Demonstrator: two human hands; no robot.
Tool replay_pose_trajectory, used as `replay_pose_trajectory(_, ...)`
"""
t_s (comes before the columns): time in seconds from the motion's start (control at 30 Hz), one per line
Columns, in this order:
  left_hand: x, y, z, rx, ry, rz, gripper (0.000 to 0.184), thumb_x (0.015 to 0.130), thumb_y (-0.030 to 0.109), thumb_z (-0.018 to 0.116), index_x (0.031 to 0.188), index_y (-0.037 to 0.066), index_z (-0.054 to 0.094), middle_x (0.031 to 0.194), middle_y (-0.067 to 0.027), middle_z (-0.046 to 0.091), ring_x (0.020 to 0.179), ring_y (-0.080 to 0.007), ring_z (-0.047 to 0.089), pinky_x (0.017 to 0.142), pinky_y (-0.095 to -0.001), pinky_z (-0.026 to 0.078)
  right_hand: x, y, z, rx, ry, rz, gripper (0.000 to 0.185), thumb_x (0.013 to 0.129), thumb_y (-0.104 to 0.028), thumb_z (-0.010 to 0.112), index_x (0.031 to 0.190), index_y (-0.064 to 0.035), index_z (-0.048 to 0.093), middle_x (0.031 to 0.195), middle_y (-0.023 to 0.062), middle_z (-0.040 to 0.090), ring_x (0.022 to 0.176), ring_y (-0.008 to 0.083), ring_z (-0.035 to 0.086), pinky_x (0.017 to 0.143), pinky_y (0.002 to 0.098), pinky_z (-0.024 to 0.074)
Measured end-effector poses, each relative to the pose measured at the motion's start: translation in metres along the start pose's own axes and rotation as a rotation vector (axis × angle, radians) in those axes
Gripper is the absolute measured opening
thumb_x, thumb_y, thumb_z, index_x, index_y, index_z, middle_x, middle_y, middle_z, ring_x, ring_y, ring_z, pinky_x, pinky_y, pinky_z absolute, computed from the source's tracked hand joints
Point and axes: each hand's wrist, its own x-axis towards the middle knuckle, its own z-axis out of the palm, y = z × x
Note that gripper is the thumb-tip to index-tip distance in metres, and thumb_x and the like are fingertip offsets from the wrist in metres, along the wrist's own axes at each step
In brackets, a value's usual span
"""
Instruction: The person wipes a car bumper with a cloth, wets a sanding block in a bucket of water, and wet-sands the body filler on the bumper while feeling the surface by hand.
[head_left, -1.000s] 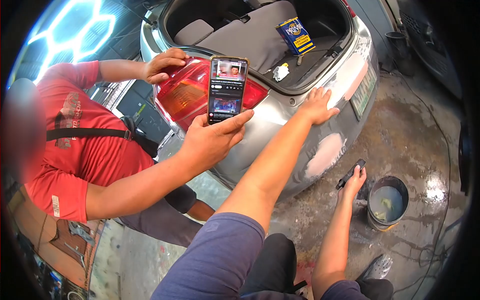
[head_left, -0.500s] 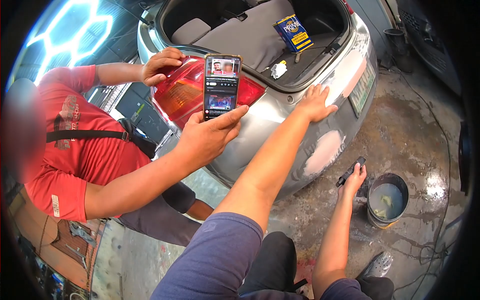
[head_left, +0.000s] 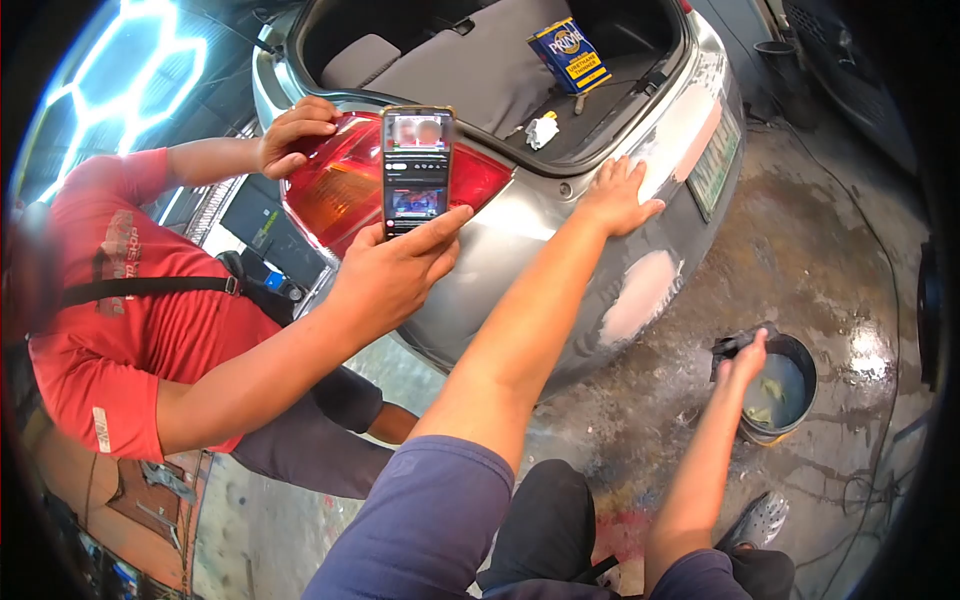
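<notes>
My left hand (head_left: pixel 617 196) lies flat with fingers spread on the top of the silver rear bumper (head_left: pixel 500 285). Below it is a pale pinkish filler patch (head_left: pixel 642 295), and another long patch (head_left: pixel 698 145) runs beside the licence plate (head_left: pixel 716 170). Down on the right, my right hand (head_left: pixel 745 364) is closed around a dark sanding block (head_left: pixel 734 343). The block is over the near-left rim of a bucket (head_left: pixel 812 385) of cloudy water with a yellowish-green piece in it; whether it touches the rim, I cannot tell.
A person in a red shirt (head_left: pixel 180 320) stands at left, holding up a phone (head_left: pixel 417 175) in one hand, the other on the tail light (head_left: pixel 340 190). A thinner tin (head_left: pixel 570 57) and a crumpled white item (head_left: pixel 542 130) are in the open trunk. A cable (head_left: pixel 893 290) runs along the wet floor.
My right hand has moved right and slightly up with the sanding block, from beside the bucket to its rim. My left hand stays on the bumper. The whole view has shifted slightly.
</notes>
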Motion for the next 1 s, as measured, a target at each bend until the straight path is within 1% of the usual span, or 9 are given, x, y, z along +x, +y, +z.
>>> replay_pose_trajectory(0.07, 0.002, -0.002, 0.003, 0.005, 0.01, 0.005, 0.091, 0.098, 0.065, 0.053, 0.164, 0.011, 0.024, 0.17, -0.022, 0.017, 0.157, -0.0422, 0.013, 0.127, -0.0502, 0.017, 0.016, -0.023, -0.005, 0.212, 0.23, 0.082, 0.053, 0.107, -0.041, 0.056, 0.126, 0.0087, 0.06, 0.121, 0.014, 0.068, 0.108, 0.0272, 0.066, 0.098, 0.0409, 0.0535)
replay_pose_trajectory(0.17, 0.002, -0.003, 0.003, 0.009, 0.016, 0.017, 0.091, 0.098, 0.065, 0.053, 0.164, 0.01, 0.024, 0.17, -0.0221, 0.017, 0.157, -0.0425, 0.014, 0.127, -0.0502, 0.017, 0.043, -0.046, -0.027, 0.301, 0.418, 0.094, 0.056, 0.108, -0.036, 0.052, 0.137, 0.0118, 0.053, 0.14, 0.0207, 0.06, 0.122, 0.0339, 0.062, 0.105, 0.0516, 0.0507)
replay_pose_trajectory(0.37, -0.001, -0.001, -0.002, -0.033, 0.001, 0.019, 0.089, 0.098, 0.063, 0.053, 0.164, 0.009, 0.025, 0.17, -0.0226, 0.018, 0.158, -0.0426, 0.012, 0.128, -0.0494, 0.017, 0.127, -0.007, -0.09, 0.159, 0.662, 0.139, 0.056, 0.105, -0.028, 0.053, 0.141, 0.0143, 0.048, 0.15, 0.0234, 0.052, 0.128, 0.0363, 0.059, 0.11, 0.0494, 0.0482)
replay_pose_trajectory(0.4, -0.001, -0.001, -0.001, -0.037, 0.0, 0.016, 0.089, 0.098, 0.063, 0.053, 0.164, 0.009, 0.025, 0.17, -0.0227, 0.019, 0.158, -0.0424, 0.012, 0.128, -0.0493, 0.017, 0.135, 0.005, -0.099, 0.03, 0.68, 0.116, 0.053, 0.097, -0.019, 0.056, 0.138, 0.015, 0.05, 0.15, 0.0245, 0.05, 0.128, 0.0372, 0.058, 0.11, 0.0493, 0.0477)
replay_pose_trajectory(0.53, 0.0, -0.001, -0.001, -0.03, -0.003, 0.01, 0.088, 0.099, 0.062, 0.053, 0.164, 0.01, 0.025, 0.17, -0.0227, 0.018, 0.158, -0.0417, 0.011, 0.128, -0.0491, 0.017, 0.117, 0.017, -0.101, -0.107, 0.749, 0.173, 0.053, 0.08, -0.004, 0.053, 0.129, 0.016, 0.056, 0.145, 0.0261, 0.054, 0.121, 0.0396, 0.062, 0.105, 0.0498, 0.0507)
replay_pose_trajectory(0.67, 0.002, -0.003, 0.0, -0.017, -0.007, 0.015, 0.088, 0.099, 0.062, 0.053, 0.164, 0.01, 0.025, 0.17, -0.0228, 0.018, 0.158, -0.0411, 0.012, 0.128, -0.0495, 0.018, 0.117, 0.017, -0.099, -0.168, 0.739, 0.259, 0.052, 0.084, -0.005, 0.052, 0.131, 0.0161, 0.056, 0.14, 0.0265, 0.058, 0.119, 0.0402, 0.064, 0.105, 0.0492, 0.0507)
replay_pose_trajectory(0.77, 0.0, -0.001, -0.001, -0.015, -0.009, 0.016, 0.088, 0.099, 0.062, 0.053, 0.164, 0.01, 0.025, 0.17, -0.023, 0.018, 0.158, -0.0412, 0.011, 0.128, -0.0494, 0.018, 0.139, 0.035, -0.124, -0.266, 0.699, 0.196, 0.051, 0.087, -0.008, 0.051, 0.131, 0.0156, 0.056, 0.138, 0.0263, 0.059, 0.119, 0.0391, 0.064, 0.107, 0.0464, 0.0495)
replay_pose_trajectory(0.87, 0.0, -0.001, -0.001, -0.018, -0.009, 0.014, 0.088, 0.099, 0.062, 0.054, 0.164, 0.01, 0.026, 0.17, -0.0231, 0.018, 0.158, -0.0412, 0.011, 0.128, -0.0493, 0.018, 0.144, 0.039, -0.126, -0.195, 0.724, 0.265, 0.052, 0.088, -0.01, 0.05, 0.134, 0.0143, 0.056, 0.14, 0.0264, 0.058, 0.122, 0.0383, 0.063, 0.108, 0.0439, 0.0488)
replay_pose_trajectory(1.0, 0.0, -0.001, -0.001, -0.014, -0.005, 0.012, 0.088, 0.098, 0.062, 0.054, 0.164, 0.01, 0.026, 0.169, -0.0234, 0.019, 0.158, -0.0413, 0.012, 0.128, -0.0493, 0.018, 0.129, 0.035, -0.129, -0.234, 0.547, 0.22, 0.054, 0.091, -0.014, 0.049, 0.139, 0.0118, 0.053, 0.146, 0.0249, 0.055, 0.127, 0.0379, 0.06, 0.108, 0.0444, 0.0484)
